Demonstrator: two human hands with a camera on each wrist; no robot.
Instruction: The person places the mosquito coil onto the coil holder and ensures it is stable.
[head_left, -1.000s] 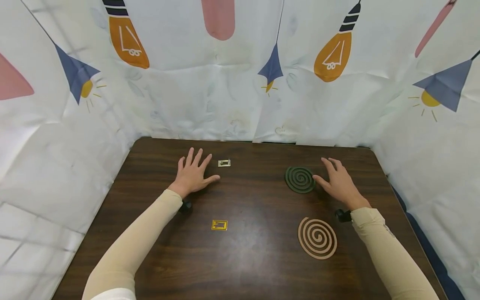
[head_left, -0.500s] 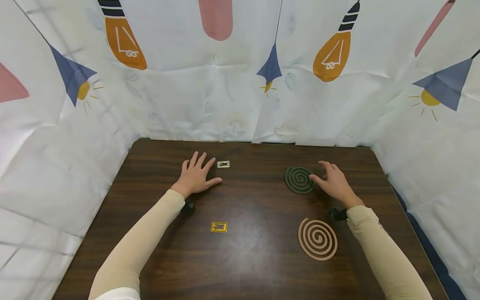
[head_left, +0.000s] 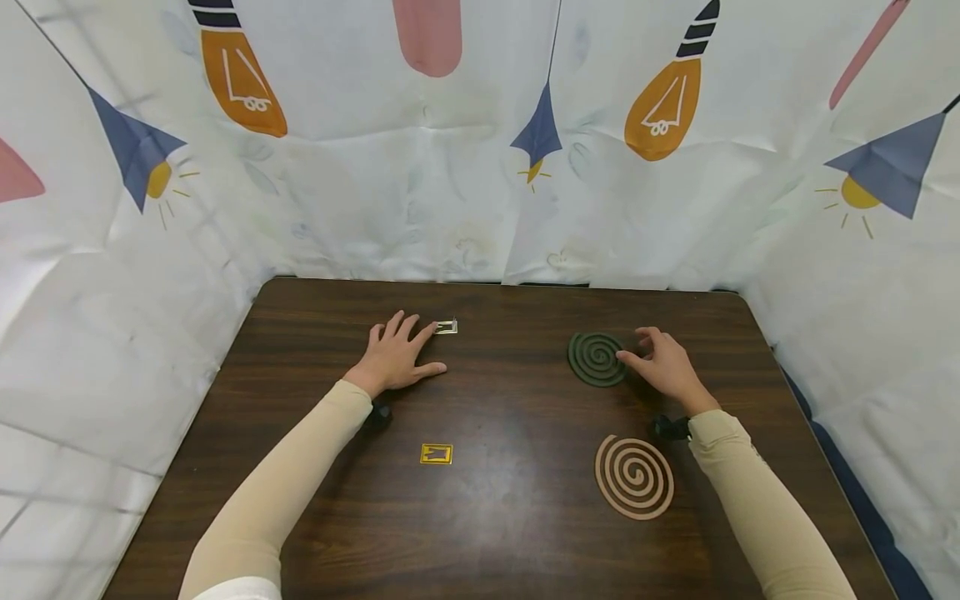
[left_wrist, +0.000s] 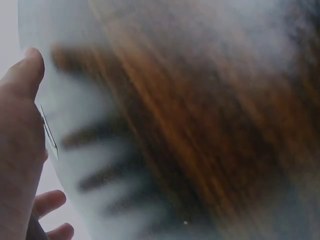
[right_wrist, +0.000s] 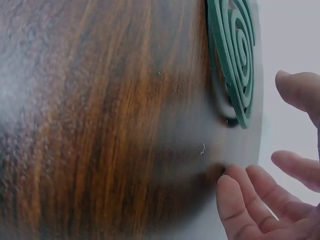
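Note:
My left hand [head_left: 392, 357] is spread palm down over the table's far left, its index fingertip right at a small silver metal stand [head_left: 447, 327] with a cut-out centre. In the left wrist view the stand [left_wrist: 49, 132] shows as a thin outline behind the hand. At the far right, my right hand [head_left: 666, 367] hovers beside a dark green mosquito coil [head_left: 597, 360], the thumb overlapping its right edge in the head view. In the right wrist view, thumb and fingers stand apart from the green coil [right_wrist: 230, 60], with nothing between them.
A tan mosquito coil [head_left: 634, 477] lies flat nearer the front on the right. A small yellow stand [head_left: 437, 454] lies left of centre. All rest on the dark wood table [head_left: 510, 533], and white printed cloth [head_left: 450, 200] hangs around its back and sides.
My left hand has moved slightly right and nearer, bringing its index finger to the silver stand. My right hand has shifted left toward the green coil, its fingers drawn closer together.

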